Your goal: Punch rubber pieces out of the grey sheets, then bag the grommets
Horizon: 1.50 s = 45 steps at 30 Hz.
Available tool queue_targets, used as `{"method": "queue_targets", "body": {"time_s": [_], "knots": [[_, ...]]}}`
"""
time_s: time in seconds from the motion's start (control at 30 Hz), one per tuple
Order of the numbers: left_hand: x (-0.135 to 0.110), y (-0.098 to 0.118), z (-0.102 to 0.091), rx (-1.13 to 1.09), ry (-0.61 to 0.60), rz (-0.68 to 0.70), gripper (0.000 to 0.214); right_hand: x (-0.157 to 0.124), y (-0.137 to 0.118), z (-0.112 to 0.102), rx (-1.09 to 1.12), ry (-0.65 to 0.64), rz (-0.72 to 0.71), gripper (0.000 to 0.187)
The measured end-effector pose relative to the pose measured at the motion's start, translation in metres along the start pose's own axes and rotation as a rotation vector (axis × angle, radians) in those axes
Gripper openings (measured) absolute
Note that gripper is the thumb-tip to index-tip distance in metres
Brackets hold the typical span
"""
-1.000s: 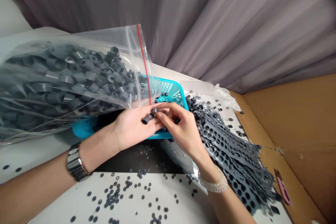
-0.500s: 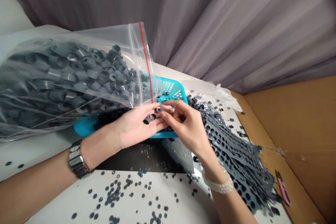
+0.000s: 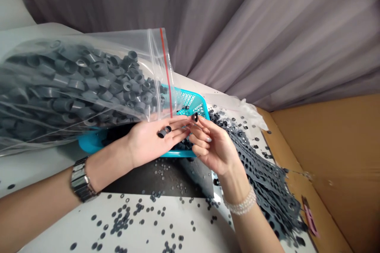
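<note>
My left hand [image 3: 148, 140] lies palm up with fingers stretched out. On it rest small dark grey rubber caps [image 3: 162, 132], seemingly two, close together near the base of the fingers. My right hand [image 3: 215, 142] pinches another rubber cap [image 3: 194, 117] between thumb and forefinger, just by the left fingertips; a pale hole shows in it. Right behind the left hand is a clear zip bag [image 3: 89, 83] full of larger grey rubber caps. Below both hands stands a blue perforated basket [image 3: 204, 104] with dark pieces inside, partly hidden by bag and hands.
Punched dark rubber sheets [image 3: 264, 178] are piled at the right. Small round discs [image 3: 121, 221] lie scattered over the white table [image 3: 71, 217]. A pink-handled cutter [image 3: 310, 219] lies by the cardboard [image 3: 329, 142]. Crumpled clear plastic [image 3: 252, 112] and a grey curtain [image 3: 208, 19] are behind.
My right hand has taken a rubber cap from the left fingers and lifted it slightly up and to the right. The left hand stays palm up, the other caps still on it.
</note>
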State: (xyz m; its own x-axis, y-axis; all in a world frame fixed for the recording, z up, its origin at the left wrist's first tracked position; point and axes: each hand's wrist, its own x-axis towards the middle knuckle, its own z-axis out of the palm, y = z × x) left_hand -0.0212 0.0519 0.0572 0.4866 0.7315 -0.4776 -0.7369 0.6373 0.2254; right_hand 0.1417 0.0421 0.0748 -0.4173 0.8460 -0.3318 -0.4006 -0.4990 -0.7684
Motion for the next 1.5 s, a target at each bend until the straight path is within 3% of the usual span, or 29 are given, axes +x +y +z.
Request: {"method": "queue_targets", "body": {"time_s": [0.2,0.37,0.47,0.53,0.63,0.7,0.97,1.2,1.5], "knots": [[0.002,0.000,-0.003,-0.039,-0.064,-0.014,0.053,-0.001,-0.002,0.001,0.027,0.014,-0.011,0.015],[-0.002,-0.001,0.004,-0.006,-0.059,-0.015,0.054,-0.001,-0.001,0.001,-0.116,0.137,-0.100,0.027],[-0.004,-0.001,0.006,0.000,-0.016,0.013,0.052,0.000,0.006,0.005,-0.348,0.212,-0.195,0.028],[-0.004,-0.001,0.007,0.006,0.005,0.015,0.051,-0.001,0.013,0.010,-0.608,0.226,-0.301,0.018],[-0.003,0.000,0.006,0.025,-0.006,-0.004,0.048,-0.003,0.020,0.017,-0.994,0.214,-0.438,0.018],[-0.002,0.000,0.005,0.029,-0.029,0.000,0.047,-0.003,0.023,0.019,-1.136,0.226,-0.491,0.017],[0.002,-0.002,0.001,0.026,-0.223,-0.074,0.051,0.005,0.023,0.004,-1.147,0.330,-0.477,0.016],[-0.002,-0.001,0.004,0.010,-0.133,-0.048,0.052,-0.001,0.019,0.008,-1.216,0.318,-0.472,0.021],[-0.006,0.000,0.009,0.066,-0.108,0.013,0.053,-0.002,0.028,0.016,-1.424,0.467,-0.595,0.013]]}}
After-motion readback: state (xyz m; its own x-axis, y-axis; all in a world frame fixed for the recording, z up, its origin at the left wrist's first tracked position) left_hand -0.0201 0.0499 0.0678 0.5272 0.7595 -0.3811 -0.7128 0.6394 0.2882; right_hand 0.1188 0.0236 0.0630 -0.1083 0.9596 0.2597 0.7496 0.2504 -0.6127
